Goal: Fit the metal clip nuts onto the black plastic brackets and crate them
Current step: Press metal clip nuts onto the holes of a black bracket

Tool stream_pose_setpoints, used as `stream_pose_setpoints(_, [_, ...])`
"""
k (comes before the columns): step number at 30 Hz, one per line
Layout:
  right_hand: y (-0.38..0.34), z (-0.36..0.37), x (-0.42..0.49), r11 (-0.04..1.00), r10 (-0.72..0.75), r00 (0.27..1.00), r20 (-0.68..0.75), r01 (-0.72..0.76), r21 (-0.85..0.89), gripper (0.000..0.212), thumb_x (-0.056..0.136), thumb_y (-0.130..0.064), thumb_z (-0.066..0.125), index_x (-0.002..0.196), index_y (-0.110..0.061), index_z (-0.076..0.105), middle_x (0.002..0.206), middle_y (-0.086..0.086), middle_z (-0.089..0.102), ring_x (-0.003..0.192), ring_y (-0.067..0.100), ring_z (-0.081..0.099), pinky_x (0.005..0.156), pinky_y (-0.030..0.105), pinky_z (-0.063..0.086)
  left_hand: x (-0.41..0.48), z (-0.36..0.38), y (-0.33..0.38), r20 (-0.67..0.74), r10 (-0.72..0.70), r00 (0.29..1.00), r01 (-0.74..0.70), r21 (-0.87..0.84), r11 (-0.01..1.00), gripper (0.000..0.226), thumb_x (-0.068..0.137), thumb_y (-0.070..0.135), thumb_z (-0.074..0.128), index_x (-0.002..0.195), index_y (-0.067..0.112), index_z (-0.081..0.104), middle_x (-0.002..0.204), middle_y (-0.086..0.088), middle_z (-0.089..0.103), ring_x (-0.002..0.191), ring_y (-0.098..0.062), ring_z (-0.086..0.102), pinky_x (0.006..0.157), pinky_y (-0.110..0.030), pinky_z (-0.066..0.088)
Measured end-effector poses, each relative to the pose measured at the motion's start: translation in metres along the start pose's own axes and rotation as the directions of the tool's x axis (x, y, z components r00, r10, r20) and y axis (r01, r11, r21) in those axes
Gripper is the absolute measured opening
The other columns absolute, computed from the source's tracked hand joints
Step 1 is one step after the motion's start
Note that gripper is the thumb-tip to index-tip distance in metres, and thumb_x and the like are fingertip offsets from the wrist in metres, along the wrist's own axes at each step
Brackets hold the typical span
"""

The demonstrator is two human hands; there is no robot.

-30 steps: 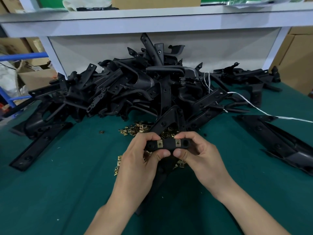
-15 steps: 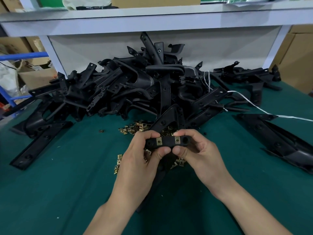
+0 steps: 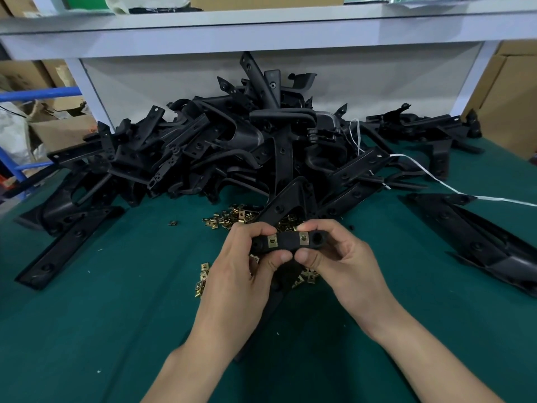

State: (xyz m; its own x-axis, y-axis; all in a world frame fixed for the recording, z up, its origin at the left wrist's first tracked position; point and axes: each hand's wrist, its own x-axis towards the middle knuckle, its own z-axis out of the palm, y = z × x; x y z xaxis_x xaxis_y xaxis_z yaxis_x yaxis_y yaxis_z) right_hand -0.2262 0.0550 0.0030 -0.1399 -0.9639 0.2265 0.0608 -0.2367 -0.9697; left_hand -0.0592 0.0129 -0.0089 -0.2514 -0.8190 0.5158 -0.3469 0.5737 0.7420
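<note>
Black plastic bracket (image 3: pixel 287 242) is held up over the green table (image 3: pixel 87 330), just in front of the big pile of brackets (image 3: pixel 232 149), w/ both hands. Left hand (image 3: pixel 241 274) pinches its left end, thumb under & fingers on top; right hand (image 3: pixel 343 263) pinches the right end the same way. Two nuts are on it already: left clip nut (image 3: pixel 272 242) and right clip nut (image 3: pixel 304 237). The round hole (image 3: pixel 318 238) at the right end looks bare.

I judge the step is seating & checking these nuts. To do it well: push each nut straight on w/ the thumb till its threaded hole is centred over the bracket hole and it lies flat, not tilted. A sideways push can prob. bend the spring leg. Loose clip nuts (image 3: pixel 232 218) lie on the table just behind & under the hands, so the next one is near. No crate in view, so I cannot tell where the finished piece goes.
</note>
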Motion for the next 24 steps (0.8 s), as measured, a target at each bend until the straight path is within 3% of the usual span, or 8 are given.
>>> stream_pose_setpoints(4, [0.0015,0.0007,-0.0007,1.0,-0.011,1.0,-0.008,0.011,-0.016,0.029,0.078,-0.034,0.078,0.106,-0.038,0.07,0.096,-0.011,0.072,0.09,0.003,0.066,0.078,0.016,0.051,0.0015,0.0014,0.0003,-0.001,0.008,1.0,-0.008,-0.023,1.0,0.019,0.089,0.05,0.054,0.107,0.051,0.048,0.102,0.021,0.058,0.084,-0.004,0.059,0.068,-0.007,0.042])
stream_pose_setpoints(11, [0.0038,0.0013,0.0002,0.999,-0.02,1.0,-0.01,0.02,-0.027,0.023,0.078,-0.03,0.077,0.099,-0.035,0.07,0.087,-0.01,0.069,0.082,0.004,0.063,0.072,0.016,0.051,0.003,0.0004,-0.0009,-0.001,0.038,0.999,-0.038,-0.023,0.999,0.019,0.09,0.043,0.057,0.108,0.043,0.052,0.101,0.022,0.058,0.087,-0.003,0.059,0.07,-0.007,0.041])
stream_pose_setpoints(19, [0.0051,-0.0001,0.0011,0.999,-0.041,0.999,0.004,0.041,-0.035,0.022,0.078,-0.028,0.075,0.098,-0.034,0.07,0.083,-0.013,0.068,0.078,0.002,0.061,0.069,0.014,0.049,0.0055,-0.0039,0.0011,0.024,0.045,0.999,-0.045,-0.005,0.999,0.019,0.088,0.049,0.057,0.105,0.053,0.049,0.104,0.026,0.058,0.085,-0.005,0.059,0.069,-0.008,0.042])
stream_pose_setpoints(24, [0.0064,-0.0008,0.0026,0.999,-0.034,0.999,0.009,0.034,-0.026,0.023,0.076,-0.034,0.078,0.098,-0.037,0.071,0.085,-0.012,0.067,0.08,0.004,0.06,0.072,0.016,0.05,0.005,-0.0035,-0.0008,0.04,-0.026,0.999,0.027,-0.037,0.999,0.021,0.085,0.05,0.064,0.103,0.052,0.053,0.098,0.025,0.062,0.083,-0.003,0.06,0.067,-0.009,0.042])
